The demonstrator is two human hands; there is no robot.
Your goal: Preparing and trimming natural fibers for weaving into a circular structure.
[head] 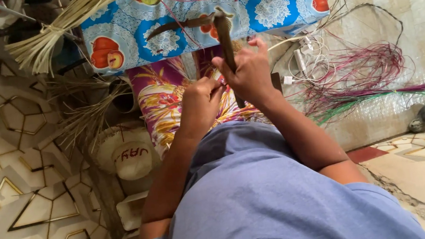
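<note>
The right hand [249,75] is clenched around a dark brown wooden stick [226,41], which stands nearly upright above the lap and ends in a curved crosspiece at its far tip. Just left of it, touching, the left hand [201,101] has its fingers curled together against the stick's lower part (what they pinch is hidden). Beyond lies a blue fruit-patterned cloth [264,7], with pale straw bundles [47,41] far left and pink and green dyed strands [367,77] to the right.

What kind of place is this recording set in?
Likely a home floor used for weaving or basketry: bundles of dried palm strips, dyed pink and green fibres spread on a woven mat, and patterned floor tiles.
</note>
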